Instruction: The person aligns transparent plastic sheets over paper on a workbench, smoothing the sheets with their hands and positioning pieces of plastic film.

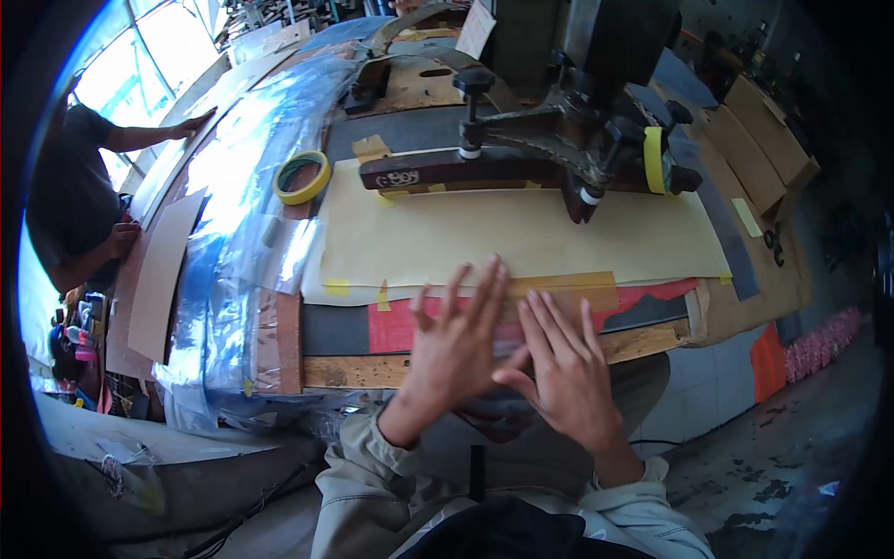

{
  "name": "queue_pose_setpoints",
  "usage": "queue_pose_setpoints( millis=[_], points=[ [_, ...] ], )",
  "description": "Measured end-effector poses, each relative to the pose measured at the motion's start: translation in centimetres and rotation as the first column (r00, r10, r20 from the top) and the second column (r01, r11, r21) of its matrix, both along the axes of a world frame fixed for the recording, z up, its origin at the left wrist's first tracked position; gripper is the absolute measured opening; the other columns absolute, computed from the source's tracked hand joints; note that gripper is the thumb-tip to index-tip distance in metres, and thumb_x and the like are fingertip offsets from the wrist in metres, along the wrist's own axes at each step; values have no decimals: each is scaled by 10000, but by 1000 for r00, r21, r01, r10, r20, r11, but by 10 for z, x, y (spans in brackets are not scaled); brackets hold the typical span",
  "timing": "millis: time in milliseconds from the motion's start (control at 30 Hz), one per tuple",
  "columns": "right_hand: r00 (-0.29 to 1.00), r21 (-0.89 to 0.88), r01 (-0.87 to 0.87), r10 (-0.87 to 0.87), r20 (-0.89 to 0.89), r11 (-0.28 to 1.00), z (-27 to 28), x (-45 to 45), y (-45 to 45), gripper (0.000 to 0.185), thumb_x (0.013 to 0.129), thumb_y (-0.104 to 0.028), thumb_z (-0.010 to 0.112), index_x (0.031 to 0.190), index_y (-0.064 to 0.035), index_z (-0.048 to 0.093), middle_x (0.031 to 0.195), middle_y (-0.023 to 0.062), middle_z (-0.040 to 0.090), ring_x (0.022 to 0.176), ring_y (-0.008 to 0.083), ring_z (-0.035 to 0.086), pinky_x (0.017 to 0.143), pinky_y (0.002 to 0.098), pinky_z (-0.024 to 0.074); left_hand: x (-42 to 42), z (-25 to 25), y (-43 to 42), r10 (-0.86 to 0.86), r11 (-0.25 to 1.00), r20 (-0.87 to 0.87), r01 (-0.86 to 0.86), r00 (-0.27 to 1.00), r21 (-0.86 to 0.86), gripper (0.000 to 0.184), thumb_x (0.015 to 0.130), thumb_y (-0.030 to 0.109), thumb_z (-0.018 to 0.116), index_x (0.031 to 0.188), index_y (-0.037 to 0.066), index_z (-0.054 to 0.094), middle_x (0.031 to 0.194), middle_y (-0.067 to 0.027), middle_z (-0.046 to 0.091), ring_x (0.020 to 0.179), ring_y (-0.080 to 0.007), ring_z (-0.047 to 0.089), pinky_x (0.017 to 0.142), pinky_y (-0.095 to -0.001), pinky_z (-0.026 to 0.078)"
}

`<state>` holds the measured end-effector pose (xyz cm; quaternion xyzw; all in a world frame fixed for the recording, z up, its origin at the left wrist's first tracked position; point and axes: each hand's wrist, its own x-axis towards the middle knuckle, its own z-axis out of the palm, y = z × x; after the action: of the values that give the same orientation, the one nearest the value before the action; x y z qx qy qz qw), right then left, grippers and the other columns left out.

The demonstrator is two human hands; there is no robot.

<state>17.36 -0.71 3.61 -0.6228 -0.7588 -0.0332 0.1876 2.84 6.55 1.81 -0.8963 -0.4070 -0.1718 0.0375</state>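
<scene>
My left hand (456,349) lies with its fingers stretched out, the tips over the front edge of a large cream sheet (521,233). Beside it, my right hand (570,377) is also flat and spread, its fingertips at a tan strip (582,281) along that edge. Neither hand grips anything. Under the sheet's front edge shows a red layer (396,328) on a dark board. Small yellow tape pieces (383,296) sit along the sheet's edge. A dark bar (535,172) on a metal press arm (531,126) lies across the back of the sheet.
A yellow tape roll (303,178) lies on clear plastic film (242,168) to the left. Farther left, a person (79,186) works at the table. A wooden edge (354,372) runs along the front. Scissors (773,246) and a cardboard box (759,149) are at right.
</scene>
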Motion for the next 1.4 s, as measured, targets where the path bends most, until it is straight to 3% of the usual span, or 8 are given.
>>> queue_pose_setpoints(
  millis=[167, 267, 433, 567, 700, 900, 1100, 1400],
  points=[
    [995, -82, -99, 100, 18, 992, -5, -4, 57, 903, 847, -681, 378, 1312, 92, 411, 1357, 244, 447, 1317, 349, 379, 1073, 511, 289, -5, 11, 17, 219, 972, -16, -217, 976, 91, 792, 834, 507, 559, 1447, 75, 304, 1520, -57, 267, 1409, -246, 216, 1090, -548, 9],
    [990, -50, -92, 97, 99, 995, -14, -12, 78, 979, 813, -725, 375, 1296, 126, 402, 1342, 281, 442, 1305, 374, 387, 1066, 499, 305, -22, 10, 29, 202, 978, -91, -196, 975, 66, 747, 865, 532, 496, 1430, 72, 331, 1488, -60, 310, 1418, -231, 194, 1098, -578, 51],
    [961, -59, -119, 130, 246, 991, -8, -14, 91, 1079, 732, -788, 423, 1231, 168, 441, 1277, 320, 484, 1243, 393, 461, 930, 475, 448, -37, 22, 37, 24, 1000, -295, -24, 955, 5, 753, 860, 527, 495, 1420, 51, 328, 1473, -116, 323, 1405, -246, 233, 1085, -557, 221],
    [956, 89, -213, 189, 224, 973, -15, -6, 96, 1027, 747, -782, 418, 1122, 167, 529, 1172, 341, 545, 1121, 403, 558, 889, 463, 475, -41, 19, 56, -158, 983, -204, 135, 966, -122, 760, 841, 510, 509, 1373, -13, 360, 1457, -161, 341, 1385, -271, 278, 1081, -542, 249],
    [942, 103, -263, 233, 240, 959, -14, 1, 98, 975, 789, -768, 377, 1052, 148, 585, 1131, 361, 549, 1133, 410, 537, 888, 510, 459, -46, 28, 69, -274, 962, -259, 264, 926, -74, 711, 819, 501, 570, 1260, -40, 433, 1424, -256, 340, 1364, -341, 302, 1061, -526, 299],
    [958, 55, -240, 227, 174, 969, -11, 12, 109, 865, 810, -751, 366, 1072, 48, 571, 1185, 359, 454, 1194, 444, 443, 926, 575, 408, -39, 37, 101, -450, 889, -113, 431, 886, -153, 623, 790, 515, 605, 1054, -35, 482, 1334, -347, 386, 1238, -408, 427, 960, -471, 407],
    [960, 28, -260, 256, 117, 965, -13, 18, 113, 823, 816, -727, 390, 1113, 22, 559, 1221, 374, 419, 1203, 496, 406, 1025, 597, 292, -35, 38, 106, -410, 911, -116, 403, 905, -83, 661, 734, 567, 632, 1066, 9, 509, 1305, -359, 405, 1091, -391, 488, 843, -415, 435],
    [956, 31, -262, 255, 145, 965, -12, 23, 120, 734, 870, -637, 408, 1139, 27, 565, 1237, 343, 432, 1224, 439, 416, 1078, 586, 207, -30, 39, 113, -368, 926, -134, 351, 920, -136, 657, 709, 564, 655, 1073, 37, 510, 1370, -322, 351, 1153, -406, 434, 926, -489, 376]
  ],
)
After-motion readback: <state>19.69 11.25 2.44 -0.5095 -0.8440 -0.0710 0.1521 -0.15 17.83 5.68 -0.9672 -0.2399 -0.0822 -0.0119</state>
